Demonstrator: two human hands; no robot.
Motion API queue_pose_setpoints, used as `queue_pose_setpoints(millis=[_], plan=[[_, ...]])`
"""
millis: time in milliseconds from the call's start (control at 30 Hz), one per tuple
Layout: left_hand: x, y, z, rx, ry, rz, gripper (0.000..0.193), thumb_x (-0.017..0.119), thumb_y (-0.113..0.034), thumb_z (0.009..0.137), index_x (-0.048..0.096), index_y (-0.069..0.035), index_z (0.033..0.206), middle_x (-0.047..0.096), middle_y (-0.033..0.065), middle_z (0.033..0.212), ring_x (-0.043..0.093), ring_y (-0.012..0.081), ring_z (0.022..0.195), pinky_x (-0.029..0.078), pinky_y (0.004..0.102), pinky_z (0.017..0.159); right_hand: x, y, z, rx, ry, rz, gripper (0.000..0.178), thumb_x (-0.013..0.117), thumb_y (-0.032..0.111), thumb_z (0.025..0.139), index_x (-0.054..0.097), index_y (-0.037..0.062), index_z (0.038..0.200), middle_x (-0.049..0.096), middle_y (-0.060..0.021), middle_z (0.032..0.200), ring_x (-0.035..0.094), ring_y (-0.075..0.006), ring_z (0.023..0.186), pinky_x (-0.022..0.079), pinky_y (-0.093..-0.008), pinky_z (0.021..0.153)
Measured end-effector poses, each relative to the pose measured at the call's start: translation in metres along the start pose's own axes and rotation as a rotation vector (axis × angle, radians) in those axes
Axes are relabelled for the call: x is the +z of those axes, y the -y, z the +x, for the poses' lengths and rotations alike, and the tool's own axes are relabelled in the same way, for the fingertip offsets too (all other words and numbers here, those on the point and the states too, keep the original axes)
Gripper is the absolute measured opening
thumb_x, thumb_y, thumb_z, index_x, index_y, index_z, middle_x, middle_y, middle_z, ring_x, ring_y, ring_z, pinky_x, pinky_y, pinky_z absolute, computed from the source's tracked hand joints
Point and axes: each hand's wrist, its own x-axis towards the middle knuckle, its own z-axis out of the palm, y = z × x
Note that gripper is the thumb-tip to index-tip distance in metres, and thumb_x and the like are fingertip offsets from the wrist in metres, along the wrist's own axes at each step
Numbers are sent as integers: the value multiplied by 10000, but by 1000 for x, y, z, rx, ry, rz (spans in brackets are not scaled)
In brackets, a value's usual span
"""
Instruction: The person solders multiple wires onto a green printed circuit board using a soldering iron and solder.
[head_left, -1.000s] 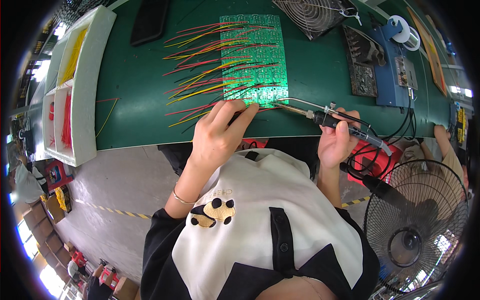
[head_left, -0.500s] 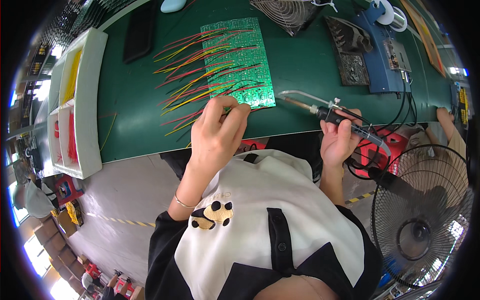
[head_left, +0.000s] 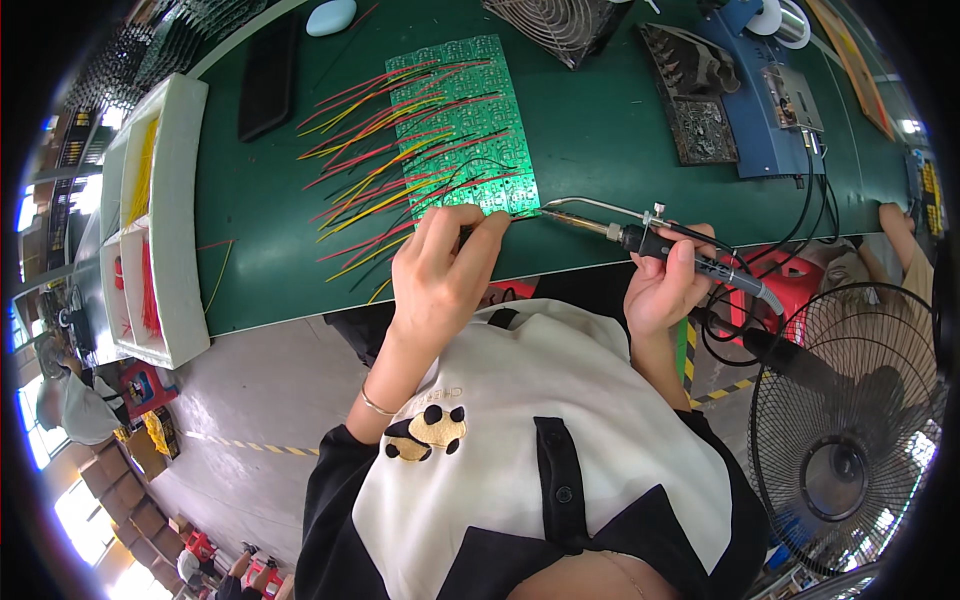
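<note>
On the green bench mat lies a panel of green circuit boards (head_left: 512,120). Red, yellow and black wires (head_left: 350,158) are attached across it in rows, their free ends trailing left. My left hand (head_left: 437,275) is over the panel's near edge, thumb and fingers pinched on a thin wire (head_left: 524,215) whose end barely shows; the fingers hide the rest. My right hand (head_left: 662,285) grips a soldering iron (head_left: 645,241) with a curved solder-feed tube (head_left: 600,205) above it. The iron's tip points left and is at the panel's near right corner, beside the wire end; contact cannot be made out.
A white divided box (head_left: 185,220) with yellow and red wires stands at left. Behind it lies a black phone-like slab (head_left: 268,80). At back right are a blue solder feeder (head_left: 752,110), a dirty tip-cleaning tray (head_left: 700,125) and a small fan (head_left: 560,25). A floor fan (head_left: 835,480) is at lower right.
My right hand has brought the soldering iron left, its tip now at the panel's near corner. My left hand stays pinched at the near edge. The whole view has shifted slightly.
</note>
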Motion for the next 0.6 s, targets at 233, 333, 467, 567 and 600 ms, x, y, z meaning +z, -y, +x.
queue_pose_setpoints(millis=[233, 333, 467, 567, 600], plan=[[2, 0, -2, -3, -39, -19, 241, 675, 53, 596, 619, -22, 818, 478, 33, 736, 475, 143, 558, 389, 256, 439, -2, -1, 0, 5, 14, -15, 199, 452, 191, 876, 480, 1, 826, 422, -12, 626, 335, -42, 471, 279, -192, 415], [-2, -3, 0, -54, -6, -41, 215, 679, 91, 624, 638, -3, 813, 496, 62, 729, 511, 164, 548, 418, 268, 461, -1, -1, -1, -1, 14, -25, 194, 454, 183, 876, 481, -4, 830, 445, -23, 648, 342, -45, 470, 295, -200, 419], [-2, -3, 0, -52, -9, -52, 218, 677, 93, 624, 638, 0, 818, 494, 61, 731, 509, 159, 544, 416, 269, 460, -2, -3, -1, -7, 41, -26, 189, 454, 172, 876, 484, -11, 835, 470, -35, 683, 351, -49, 471, 316, -212, 426], [-2, -3, 0, -51, -13, -57, 219, 677, 93, 624, 637, 2, 819, 493, 62, 732, 510, 159, 543, 415, 268, 459, -3, -4, -1, -13, 74, -21, 187, 453, 168, 875, 484, -12, 836, 474, -40, 698, 351, -51, 471, 319, -216, 428], [-2, -3, 0, -50, -15, -58, 219, 677, 93, 623, 637, 2, 819, 494, 62, 733, 511, 159, 543, 415, 268, 459, -3, -4, -1, -13, 76, -22, 187, 453, 168, 875, 484, -12, 836, 474, -40, 698, 351, -51, 471, 319, -216, 428]])
